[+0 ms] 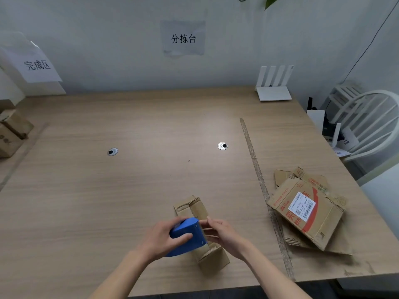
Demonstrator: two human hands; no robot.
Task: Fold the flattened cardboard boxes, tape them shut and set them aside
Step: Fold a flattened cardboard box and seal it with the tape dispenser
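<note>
A small brown cardboard box lies folded on the wooden table near the front edge, its flaps showing at both ends. My left hand grips a blue tape dispenser held over the box's middle. My right hand is at the dispenser's toothed edge, fingers pinched there and resting on the box; any tape between them is too small to make out. A pile of flattened cardboard boxes with a white shipping label lies to the right.
A strip of worn tape runs across the table between me and the pile. Finished boxes sit at the left edge. A white router stands at the back right, a white chair beyond. Two metal grommets dot the tabletop.
</note>
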